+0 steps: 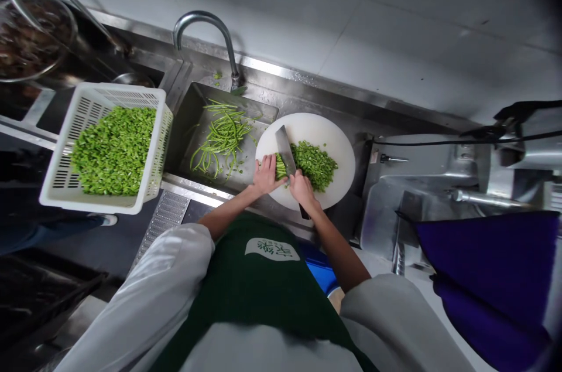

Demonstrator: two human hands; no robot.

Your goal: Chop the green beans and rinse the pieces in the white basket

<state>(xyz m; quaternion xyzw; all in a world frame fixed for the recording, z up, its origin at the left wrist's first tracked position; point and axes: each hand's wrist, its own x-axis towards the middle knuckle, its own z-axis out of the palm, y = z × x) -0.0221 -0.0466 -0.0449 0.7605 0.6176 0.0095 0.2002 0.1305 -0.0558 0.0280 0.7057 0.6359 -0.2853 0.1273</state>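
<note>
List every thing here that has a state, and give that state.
Cleaver: held by right hand, blade on beans.
Bean bunch: pinned by left hand, partly cut.
Cut pile: on board.
Basket: holds chopped beans.
Sink beans: whole.
Tap: no water visible.
</note>
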